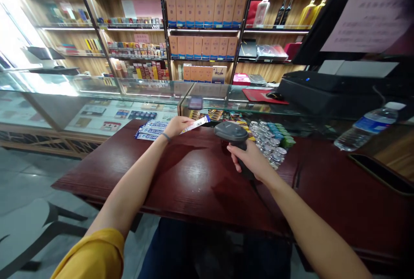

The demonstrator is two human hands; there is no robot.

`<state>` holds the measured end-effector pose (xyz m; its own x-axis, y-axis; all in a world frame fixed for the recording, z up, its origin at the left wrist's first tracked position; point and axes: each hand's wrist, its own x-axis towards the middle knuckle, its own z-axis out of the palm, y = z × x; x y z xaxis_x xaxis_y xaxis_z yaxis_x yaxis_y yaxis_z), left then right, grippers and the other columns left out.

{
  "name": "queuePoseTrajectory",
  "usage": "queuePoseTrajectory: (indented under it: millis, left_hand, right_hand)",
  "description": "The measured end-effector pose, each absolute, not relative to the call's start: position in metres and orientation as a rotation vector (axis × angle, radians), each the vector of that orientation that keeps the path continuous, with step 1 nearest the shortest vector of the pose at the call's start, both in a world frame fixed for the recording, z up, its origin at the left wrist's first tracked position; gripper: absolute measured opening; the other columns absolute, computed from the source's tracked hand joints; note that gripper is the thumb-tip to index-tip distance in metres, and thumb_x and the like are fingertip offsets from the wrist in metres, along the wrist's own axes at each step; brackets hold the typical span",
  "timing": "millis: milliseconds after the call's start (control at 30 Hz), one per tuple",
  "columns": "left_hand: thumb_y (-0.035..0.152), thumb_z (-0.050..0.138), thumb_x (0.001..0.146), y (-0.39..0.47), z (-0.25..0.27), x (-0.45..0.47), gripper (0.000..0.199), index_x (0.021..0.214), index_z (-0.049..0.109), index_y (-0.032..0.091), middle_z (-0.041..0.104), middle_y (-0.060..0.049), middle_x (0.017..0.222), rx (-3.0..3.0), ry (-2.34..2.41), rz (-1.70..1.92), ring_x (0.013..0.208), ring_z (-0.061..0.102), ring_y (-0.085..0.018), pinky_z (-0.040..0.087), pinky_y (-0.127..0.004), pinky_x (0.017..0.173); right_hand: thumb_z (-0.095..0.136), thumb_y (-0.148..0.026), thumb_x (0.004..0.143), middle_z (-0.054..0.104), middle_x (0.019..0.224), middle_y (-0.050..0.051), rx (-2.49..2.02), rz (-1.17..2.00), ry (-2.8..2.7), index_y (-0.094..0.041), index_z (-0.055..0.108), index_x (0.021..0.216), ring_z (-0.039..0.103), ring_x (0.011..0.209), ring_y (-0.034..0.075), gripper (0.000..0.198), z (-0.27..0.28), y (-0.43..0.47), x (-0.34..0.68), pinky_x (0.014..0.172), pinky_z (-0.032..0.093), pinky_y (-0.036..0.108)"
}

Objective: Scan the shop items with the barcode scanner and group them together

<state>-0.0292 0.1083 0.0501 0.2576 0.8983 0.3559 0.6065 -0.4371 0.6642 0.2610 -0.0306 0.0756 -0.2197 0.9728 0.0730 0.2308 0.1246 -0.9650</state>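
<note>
My left hand is closed on a slim white packet with a blue end, held above the dark red table. Just left of it lies a pile of blue-and-white packets of similar look. In my right hand is a black handheld barcode scanner, its head turned toward the slim packet, with a gap between the two. Beside the scanner, on the right, stand several small clear containers with silvery lids, and green and blue ones next to them.
Glass display counters run behind the table. To the right are a water bottle lying tilted, a dark phone-like object and a black machine under a monitor. A grey plastic chair stands at lower left.
</note>
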Motion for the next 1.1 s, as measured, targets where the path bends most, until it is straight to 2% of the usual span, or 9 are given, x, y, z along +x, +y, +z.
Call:
queuePoseTrajectory:
  millis: [100, 233, 367, 567, 733, 867, 967, 1100]
  left_hand:
    - [0.048, 0.062, 0.084, 0.107, 0.049, -0.028, 0.04, 0.105, 0.078, 0.019, 0.077, -0.005, 0.099, 2.075, 1.296, 1.078, 0.091, 0.069, -0.023, 0.051, -0.029, 0.085]
    - [0.046, 0.07, 0.08, 0.096, 0.052, -0.015, 0.043, 0.114, 0.074, 0.02, 0.076, -0.006, 0.106, 1.995, 1.105, 1.107, 0.092, 0.069, -0.022, 0.052, -0.031, 0.088]
    - [0.04, 0.067, 0.084, 0.073, 0.056, 0.017, 0.042, 0.122, 0.069, 0.022, 0.074, -0.006, 0.109, 2.109, 0.973, 1.047, 0.099, 0.069, -0.022, 0.051, -0.031, 0.09]
    - [0.028, 0.057, 0.089, 0.047, 0.034, 0.074, 0.019, 0.105, 0.068, 0.024, 0.073, -0.004, 0.1, 2.529, 1.029, 0.901, 0.092, 0.067, -0.021, 0.05, -0.031, 0.086]
    - [0.019, 0.053, 0.09, 0.046, 0.005, 0.1, 0.019, 0.101, 0.067, 0.022, 0.071, -0.008, 0.096, 2.792, 1.021, 0.739, 0.093, 0.065, -0.023, 0.05, -0.033, 0.085]
    - [0.019, 0.052, 0.09, 0.048, -0.005, 0.11, 0.019, 0.098, 0.069, 0.021, 0.07, -0.01, 0.093, 2.864, 0.992, 0.651, 0.092, 0.066, -0.024, 0.05, -0.033, 0.084]
    - [0.021, 0.05, 0.093, 0.05, -0.008, 0.114, 0.023, 0.101, 0.071, 0.022, 0.072, -0.01, 0.099, 2.839, 0.922, 0.631, 0.095, 0.067, -0.025, 0.05, -0.034, 0.086]
    - [0.021, 0.049, 0.093, 0.054, -0.01, 0.118, 0.029, 0.109, 0.073, 0.028, 0.072, -0.007, 0.116, 2.77, 0.826, 0.636, 0.108, 0.066, -0.023, 0.05, -0.033, 0.096]
  right_hand:
    - [0.068, -0.041, 0.082, 0.057, 0.05, -0.007, -1.12, 1.183, -1.485, -0.021, 0.051, 0.088, 0.05, 0.032, 0.011, 0.026, 0.079, -0.028, 0.268, 0.034, 0.037, 0.021]
    - [0.069, -0.04, 0.081, 0.056, 0.051, -0.006, -0.997, 1.176, -1.347, -0.021, 0.054, 0.081, 0.049, 0.033, 0.011, 0.024, 0.093, -0.025, 0.285, 0.033, 0.037, 0.022]
    - [0.068, -0.036, 0.08, 0.055, 0.051, -0.006, -0.941, 1.132, -1.216, -0.022, 0.056, 0.084, 0.048, 0.035, 0.01, 0.019, 0.109, -0.023, 0.305, 0.033, 0.038, 0.021]
    - [0.066, -0.034, 0.08, 0.054, 0.051, -0.007, -0.857, 1.116, -1.202, -0.024, 0.056, 0.084, 0.047, 0.035, 0.011, 0.015, 0.119, -0.026, 0.335, 0.034, 0.038, 0.023]
    - [0.067, -0.039, 0.079, 0.054, 0.053, -0.007, -0.879, 1.133, -1.237, -0.024, 0.056, 0.088, 0.047, 0.036, 0.011, 0.021, 0.112, -0.031, 0.354, 0.035, 0.038, 0.023]
    - [0.066, -0.039, 0.079, 0.053, 0.052, -0.007, -0.871, 1.14, -1.208, -0.024, 0.056, 0.087, 0.046, 0.036, 0.011, 0.019, 0.102, -0.033, 0.36, 0.037, 0.038, 0.023]
    - [0.065, -0.039, 0.081, 0.053, 0.053, -0.007, -0.856, 1.156, -1.196, -0.025, 0.057, 0.087, 0.046, 0.037, 0.011, 0.018, 0.098, -0.034, 0.361, 0.037, 0.038, 0.024]
    - [0.065, -0.04, 0.081, 0.052, 0.053, -0.007, -0.871, 1.171, -1.193, -0.025, 0.056, 0.086, 0.047, 0.037, 0.011, 0.018, 0.098, -0.037, 0.36, 0.037, 0.038, 0.024]
